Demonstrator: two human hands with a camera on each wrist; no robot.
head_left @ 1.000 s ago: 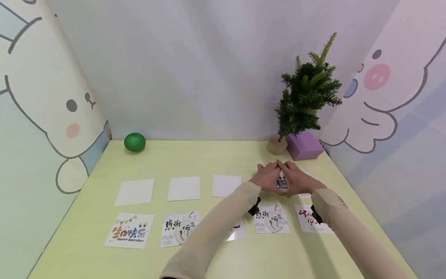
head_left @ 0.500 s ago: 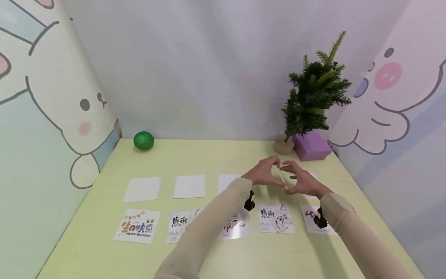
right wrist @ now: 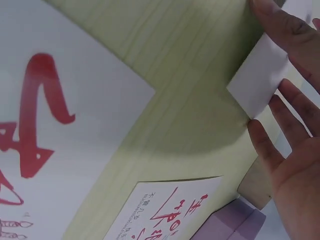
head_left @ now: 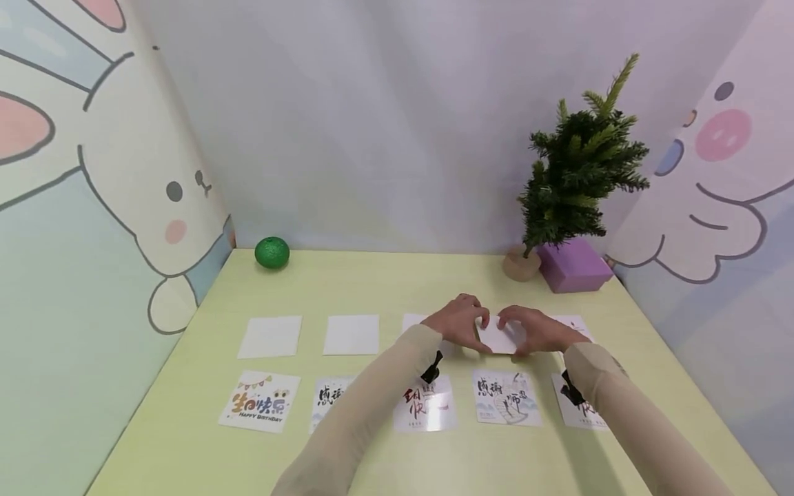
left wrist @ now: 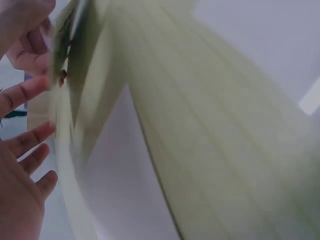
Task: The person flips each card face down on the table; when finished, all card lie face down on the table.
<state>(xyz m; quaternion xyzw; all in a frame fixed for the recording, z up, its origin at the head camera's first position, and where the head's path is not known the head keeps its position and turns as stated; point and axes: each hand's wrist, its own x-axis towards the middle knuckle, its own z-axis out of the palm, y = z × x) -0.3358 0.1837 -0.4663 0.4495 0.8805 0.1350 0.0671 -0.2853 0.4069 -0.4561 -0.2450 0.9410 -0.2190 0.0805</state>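
Between both hands is a square card, its blank white side facing up. My left hand holds its left edge, thumb at the near corner and fingers at the far one. On the opposite edge my right hand grips it likewise. In the right wrist view the white card shows between the thumb and fingers. Just left of the left hand lies a blank card, partly covered by that hand. A printed card lies behind the right wrist. The held card's printed side is hidden.
Nearer lies a row of printed cards, including a birthday card and a grey-blue one. Two blank cards lie to the left. Behind stand a small fir tree, a purple box and a green mandarin-like ball.
The card has turned over between my hands, from print showing, through edge-on, to its blank side up. The hands have lowered slightly, and the head view has shifted left.
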